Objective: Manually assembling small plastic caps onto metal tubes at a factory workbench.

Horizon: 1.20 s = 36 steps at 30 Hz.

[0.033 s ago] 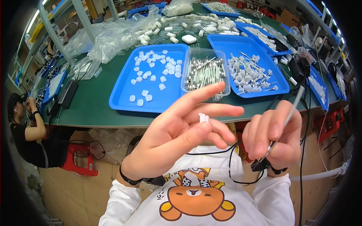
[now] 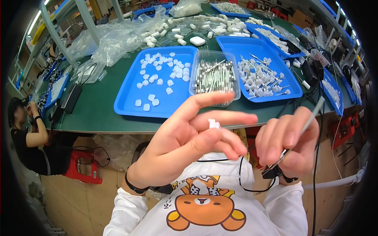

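My left hand [image 2: 185, 141] pinches a small white plastic cap [image 2: 214, 124] between the thumb and the fingers, with the index finger stretched out above it. To its right, my right hand [image 2: 289, 137] is closed around a thin rod [image 2: 312, 116] with a pale shaft and a dark and metal lower part. The rod slants up to the right and is apart from the cap. Beyond my hands, a blue tray [image 2: 130, 94] holds loose translucent caps [image 2: 169, 91]. Beside it, a clear box [image 2: 238, 84] contains many thin rods [image 2: 214, 76] with metal ends.
A second blue tray [image 2: 232, 44] holds rods with white caps [image 2: 258, 76]. White tubes [image 2: 197, 41] and clear bags [image 2: 118, 45] cover the far table [image 2: 92, 108]. Black cables [image 2: 317, 157] hang at right. A co-worker [image 2: 29, 137] sits at left near a red stool [image 2: 84, 165].
My right hand and the rod have shifted slightly to the right. My left hand has also moved a little right, with its index finger lower; both grips stay the same.
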Tool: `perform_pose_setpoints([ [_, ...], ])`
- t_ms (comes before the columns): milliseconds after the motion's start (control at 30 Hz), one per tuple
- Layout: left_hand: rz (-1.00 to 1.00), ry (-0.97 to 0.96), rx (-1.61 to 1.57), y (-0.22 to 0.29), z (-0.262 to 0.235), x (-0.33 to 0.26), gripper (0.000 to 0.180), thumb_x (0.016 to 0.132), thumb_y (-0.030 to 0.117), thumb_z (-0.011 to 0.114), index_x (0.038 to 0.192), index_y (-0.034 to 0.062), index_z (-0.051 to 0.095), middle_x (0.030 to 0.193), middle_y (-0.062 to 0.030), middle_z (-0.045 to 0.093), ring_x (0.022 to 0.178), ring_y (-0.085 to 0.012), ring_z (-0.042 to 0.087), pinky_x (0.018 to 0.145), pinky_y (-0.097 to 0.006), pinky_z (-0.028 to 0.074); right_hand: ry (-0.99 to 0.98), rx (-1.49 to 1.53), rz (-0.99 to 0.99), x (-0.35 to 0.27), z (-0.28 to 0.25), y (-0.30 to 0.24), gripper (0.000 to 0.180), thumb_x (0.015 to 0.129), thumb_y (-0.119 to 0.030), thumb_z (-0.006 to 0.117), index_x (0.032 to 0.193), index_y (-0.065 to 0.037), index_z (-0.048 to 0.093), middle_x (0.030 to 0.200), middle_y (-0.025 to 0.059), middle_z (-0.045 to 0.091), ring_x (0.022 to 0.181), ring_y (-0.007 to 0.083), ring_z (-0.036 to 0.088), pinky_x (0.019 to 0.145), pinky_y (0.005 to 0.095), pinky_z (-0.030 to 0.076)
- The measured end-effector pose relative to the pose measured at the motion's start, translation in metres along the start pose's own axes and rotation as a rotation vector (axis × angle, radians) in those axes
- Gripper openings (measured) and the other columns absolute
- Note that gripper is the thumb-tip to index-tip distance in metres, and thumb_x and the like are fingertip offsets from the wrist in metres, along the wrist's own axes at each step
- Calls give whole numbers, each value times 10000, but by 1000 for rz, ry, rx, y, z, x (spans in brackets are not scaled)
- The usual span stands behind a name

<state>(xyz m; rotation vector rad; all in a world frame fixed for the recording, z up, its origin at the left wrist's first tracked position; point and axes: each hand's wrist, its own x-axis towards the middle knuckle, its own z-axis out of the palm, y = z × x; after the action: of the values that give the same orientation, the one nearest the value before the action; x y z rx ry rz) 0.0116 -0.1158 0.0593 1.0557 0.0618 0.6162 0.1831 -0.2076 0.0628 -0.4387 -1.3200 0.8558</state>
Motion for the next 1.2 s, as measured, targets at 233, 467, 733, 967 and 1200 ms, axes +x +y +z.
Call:
perform_pose_setpoints([
  [233, 208, -156, 114, -15, -10, 4, 325, 936, 305, 435, 1028, -7, 437, 999, -223, 508, 720, -201, 565, 645, -300, 474, -84, -696, -374, -5, 11, -7, 243, 783, -37, 651, 910, -84, 449, 866, 80, 513, 620, 163, 574, 536, 246, 462],
  [467, 126, -193, 88, -11, -3, 4, 301, 917, 285, 489, 997, -4, 473, 913, -148, 498, 681, -149, 525, 618, -259, 451, -76, -871, -448, -13, 19, -5, 223, 792, -9, 621, 915, -68, 445, 868, 78, 522, 679, 189, 616, 549, 268, 480],
  [733, 126, -149, -37, -11, 2, -1, 259, 855, 190, 604, 971, 4, 465, 937, -180, 533, 766, -163, 564, 665, -244, 485, -145, -830, -357, -12, 18, -10, 233, 788, 13, 606, 955, -34, 450, 892, 105, 525, 712, 228, 628, 568, 292, 505],
  [967, 129, -128, -60, -10, 4, -1, 256, 808, 130, 660, 943, 2, 485, 946, -189, 535, 808, -185, 577, 705, -257, 503, -150, -864, -369, -10, 16, -12, 246, 775, 5, 627, 952, -31, 459, 877, 109, 536, 708, 224, 626, 578, 290, 503],
  [1200, 145, -116, -57, -9, 3, -1, 249, 778, 76, 680, 926, -5, 497, 948, -191, 535, 865, -216, 588, 738, -278, 506, -114, -897, -391, -10, 18, -9, 230, 780, 15, 616, 947, -28, 463, 871, 110, 541, 682, 223, 626, 574, 288, 499],
])
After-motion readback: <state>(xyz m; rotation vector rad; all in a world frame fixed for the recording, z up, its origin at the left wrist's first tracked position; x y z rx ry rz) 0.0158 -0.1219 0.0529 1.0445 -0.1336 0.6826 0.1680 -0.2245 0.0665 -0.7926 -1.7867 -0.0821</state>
